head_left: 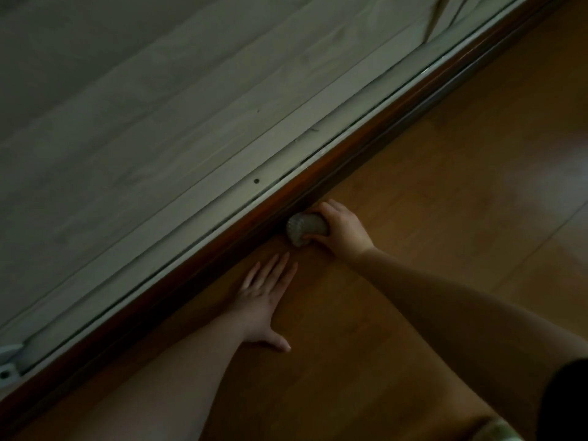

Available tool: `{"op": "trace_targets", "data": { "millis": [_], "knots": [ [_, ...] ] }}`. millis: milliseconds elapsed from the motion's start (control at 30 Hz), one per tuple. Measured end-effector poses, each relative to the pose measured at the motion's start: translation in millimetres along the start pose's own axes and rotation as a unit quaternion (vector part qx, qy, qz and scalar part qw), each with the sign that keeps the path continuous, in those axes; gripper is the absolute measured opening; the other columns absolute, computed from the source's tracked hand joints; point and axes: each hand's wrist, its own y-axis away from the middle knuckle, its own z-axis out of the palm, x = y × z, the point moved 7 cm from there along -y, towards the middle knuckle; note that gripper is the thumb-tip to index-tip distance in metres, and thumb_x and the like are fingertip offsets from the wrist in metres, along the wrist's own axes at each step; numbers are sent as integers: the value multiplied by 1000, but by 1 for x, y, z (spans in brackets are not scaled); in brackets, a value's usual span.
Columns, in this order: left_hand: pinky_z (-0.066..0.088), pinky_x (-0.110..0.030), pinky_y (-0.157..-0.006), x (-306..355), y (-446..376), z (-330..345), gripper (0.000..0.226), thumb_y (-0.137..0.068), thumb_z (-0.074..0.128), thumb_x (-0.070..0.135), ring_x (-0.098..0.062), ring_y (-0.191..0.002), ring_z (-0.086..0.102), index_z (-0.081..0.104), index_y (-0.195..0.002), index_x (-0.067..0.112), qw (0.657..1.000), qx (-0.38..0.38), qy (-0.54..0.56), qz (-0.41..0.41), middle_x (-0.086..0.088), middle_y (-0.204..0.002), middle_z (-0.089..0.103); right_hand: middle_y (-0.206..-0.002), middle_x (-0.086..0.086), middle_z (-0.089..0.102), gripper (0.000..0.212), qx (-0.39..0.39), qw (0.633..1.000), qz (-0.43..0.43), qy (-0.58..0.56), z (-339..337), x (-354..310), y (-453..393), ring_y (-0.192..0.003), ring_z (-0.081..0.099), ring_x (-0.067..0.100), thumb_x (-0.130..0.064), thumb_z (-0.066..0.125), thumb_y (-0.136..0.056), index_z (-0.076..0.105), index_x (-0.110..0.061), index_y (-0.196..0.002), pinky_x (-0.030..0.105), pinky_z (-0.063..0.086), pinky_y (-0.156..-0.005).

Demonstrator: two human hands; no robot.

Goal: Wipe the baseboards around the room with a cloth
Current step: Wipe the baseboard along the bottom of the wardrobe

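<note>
A dark brown baseboard runs diagonally from the lower left to the upper right, between the wooden floor and a pale frame above it. My right hand grips a bunched grey cloth and holds it against the baseboard's lower part. My left hand lies flat on the floor just below and left of the cloth, with its fingers straight and pointing toward the baseboard. Both forearms reach in from the bottom of the view.
Above the baseboard lies a pale grey-white frame with rails and a wood-grain panel. A white fitting sits at the far left edge. Orange-brown floorboards stretch to the right. The room is dim.
</note>
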Motion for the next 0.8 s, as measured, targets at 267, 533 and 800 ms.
{"op": "trace_targets", "data": {
  "millis": [267,533,800],
  "knots": [
    [-31,-38,-104,3,2,-6,155,-52,75,81,-8,-127,-55,-45,-140,35,1000,2,12,-3,9,-144,-56,-128,6,54,46,61,995,58,51,-91,72,-25,-113,52,15,-24,72,-85,56,-17,-128,32,46,-96],
    [-27,-39,-109,3,1,-7,156,-51,75,81,-8,-125,-56,-46,-139,36,1000,-3,14,-14,9,-143,-57,-119,2,55,38,190,965,179,16,-161,122,-28,-109,54,18,-30,71,-85,55,-19,-118,40,50,-95],
    [-26,-41,-110,10,8,-9,154,-58,76,76,-19,-134,-48,-47,-139,30,999,20,-6,-28,4,-139,-61,-115,-5,49,45,42,992,79,91,-88,67,-7,-104,50,10,-36,71,-85,52,-19,-123,27,43,-86]
  ]
}}
